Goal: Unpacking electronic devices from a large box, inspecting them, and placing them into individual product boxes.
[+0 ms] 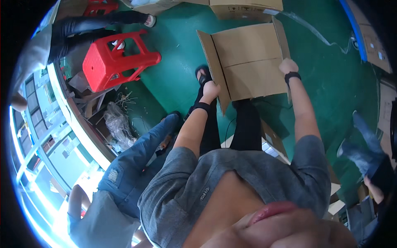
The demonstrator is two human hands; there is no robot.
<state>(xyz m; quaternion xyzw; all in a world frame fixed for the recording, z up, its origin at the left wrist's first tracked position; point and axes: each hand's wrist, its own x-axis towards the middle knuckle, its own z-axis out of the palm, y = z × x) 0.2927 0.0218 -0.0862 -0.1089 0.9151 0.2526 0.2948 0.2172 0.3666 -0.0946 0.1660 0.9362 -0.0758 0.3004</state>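
Held out in front of me is a brown cardboard box (252, 62), its wide panel facing up and narrower flaps standing along its left and right sides. My left hand (211, 91) is closed on the lower part of the left flap. On the other side, my right hand (288, 66) grips the right flap in a fist, a little farther up. Both wrists wear dark bands. The fingertips of both hands are turned away behind the cardboard and do not show.
A red plastic stool (120, 60) stands on the green floor (175, 47) at the left. Clear plastic wrap (118, 124) lies below it. Another closed carton (246, 9) is at the top. People sit or stand at left and right. A clear strip (308, 27) trails at upper right.
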